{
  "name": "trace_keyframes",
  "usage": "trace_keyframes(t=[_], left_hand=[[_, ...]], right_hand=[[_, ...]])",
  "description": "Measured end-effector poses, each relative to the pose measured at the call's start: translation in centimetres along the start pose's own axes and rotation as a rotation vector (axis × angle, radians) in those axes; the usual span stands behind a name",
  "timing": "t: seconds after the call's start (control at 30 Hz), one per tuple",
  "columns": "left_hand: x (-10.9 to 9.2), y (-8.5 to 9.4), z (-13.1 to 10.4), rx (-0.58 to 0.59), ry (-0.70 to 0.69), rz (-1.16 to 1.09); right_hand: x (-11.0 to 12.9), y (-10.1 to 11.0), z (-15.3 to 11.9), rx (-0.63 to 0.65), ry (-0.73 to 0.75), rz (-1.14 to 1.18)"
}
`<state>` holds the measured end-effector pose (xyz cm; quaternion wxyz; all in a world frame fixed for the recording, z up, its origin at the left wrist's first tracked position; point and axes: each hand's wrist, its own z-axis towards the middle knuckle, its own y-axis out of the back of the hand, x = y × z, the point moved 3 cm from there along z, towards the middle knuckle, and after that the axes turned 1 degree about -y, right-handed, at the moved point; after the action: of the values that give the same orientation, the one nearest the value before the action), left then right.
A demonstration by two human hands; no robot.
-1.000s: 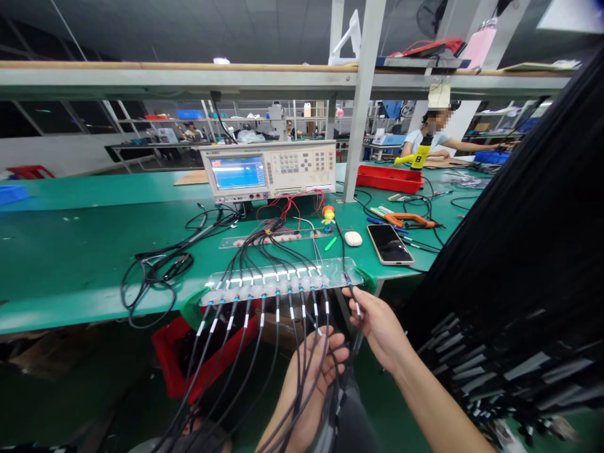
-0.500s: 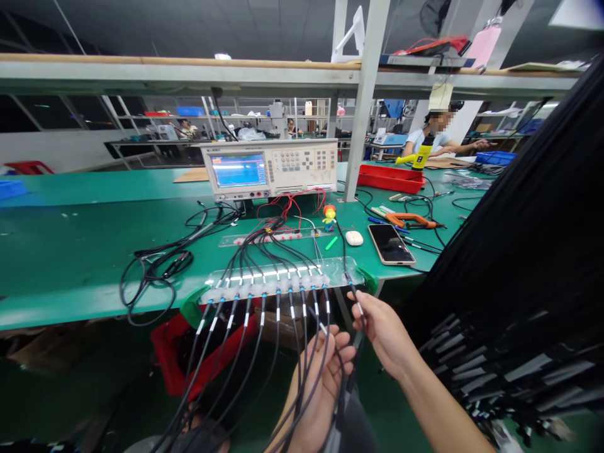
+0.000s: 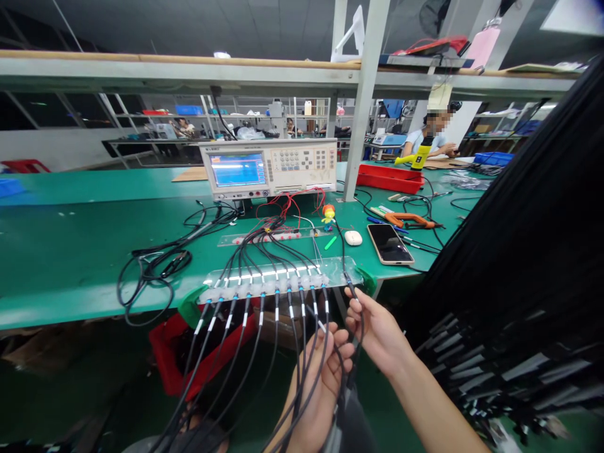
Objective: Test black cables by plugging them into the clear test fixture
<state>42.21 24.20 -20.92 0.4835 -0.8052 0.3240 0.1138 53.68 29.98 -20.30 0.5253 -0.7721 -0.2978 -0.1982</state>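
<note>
two hands work at the near table edge: the right hand (image 3: 377,330) pinches one black cable (image 3: 357,308) just below the clear connector fixture (image 3: 278,280), seemingly lining it up with the rightmost socket, while the left hand (image 3: 321,384) curls around the hanging cable bundle (image 3: 302,352), gathering it aside.

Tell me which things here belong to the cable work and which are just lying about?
In use:
right hand pinching one black cable
left hand gripping the cable bundle
clear connector fixture
tester

Lying about:
phone
white mouse
orange pliers
red tray
</note>
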Motion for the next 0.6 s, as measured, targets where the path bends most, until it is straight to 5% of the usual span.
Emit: trace_keyframes(t=[0.3,0.6], left_hand=[[-0.23,-0.26,0.1,-0.005,-0.019,-0.016],[-0.41,-0.04,0.24,-0.047,-0.026,0.019]], right_hand=[[0.3,-0.93,0.23,-0.079,0.039,0.018],[-0.05,-0.14,0.34,0.021,-0.061,-0.035]])
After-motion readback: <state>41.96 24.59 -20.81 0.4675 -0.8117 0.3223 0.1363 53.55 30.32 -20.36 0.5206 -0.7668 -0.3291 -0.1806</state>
